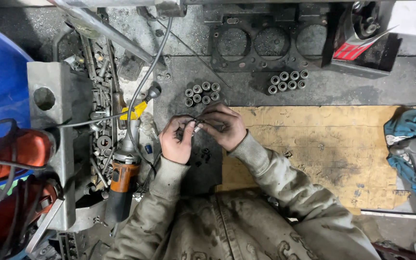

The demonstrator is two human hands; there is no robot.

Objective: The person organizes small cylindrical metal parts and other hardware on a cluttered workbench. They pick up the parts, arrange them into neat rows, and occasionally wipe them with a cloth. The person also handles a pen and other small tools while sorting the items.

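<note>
greasy left hand and right hand grip pinch one small metal part.

Dim, even overhead light, soft shadows, sharp centre, slight wide-angle bending at edges

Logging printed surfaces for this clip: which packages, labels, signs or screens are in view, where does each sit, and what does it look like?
No packages, signs or screens show.
Marking on a dark moulded panel, top right: red and white slanted stripes, too small to tell more.
Hands together hold only a small metal part, unlabelled.
</note>
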